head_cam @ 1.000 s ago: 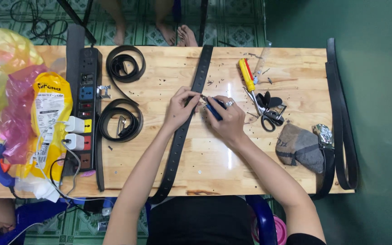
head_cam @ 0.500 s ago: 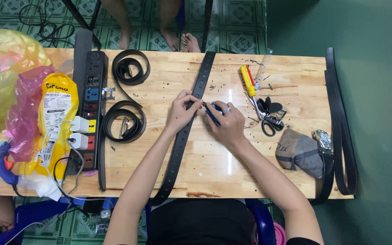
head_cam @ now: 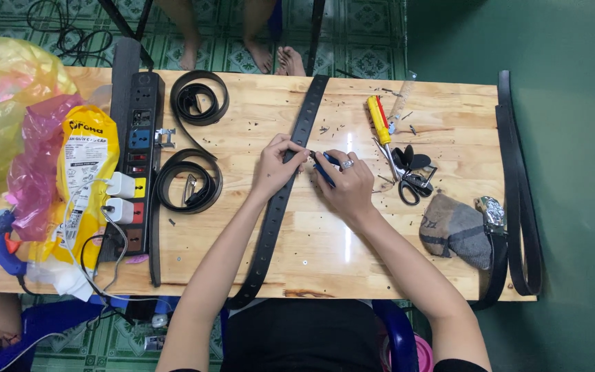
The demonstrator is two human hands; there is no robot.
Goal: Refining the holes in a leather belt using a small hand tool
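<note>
A long black belt [head_cam: 290, 172] with a row of holes lies across the wooden table [head_cam: 270, 241] from the far edge to the near edge. My left hand [head_cam: 277, 164] pinches the belt's edge near the middle of the table. My right hand [head_cam: 344, 184], with a ring on one finger, holds a blue-handled tool [head_cam: 324, 168] with its tip against the belt beside my left fingers.
Two coiled black belts [head_cam: 189, 180] lie left of the strap, by a black power strip [head_cam: 138, 165] with white plugs. A yellow screwdriver [head_cam: 380, 120], black scissors [head_cam: 411, 176], a grey pouch [head_cam: 457, 229] and a hanging belt [head_cam: 518, 193] sit right. Plastic bags [head_cam: 22, 138] crowd the left edge. Another person's bare feet [head_cam: 270, 55] stand beyond the table.
Both hands stay on the belt at the same spot with only slight finger movement. The view has shifted a little.
</note>
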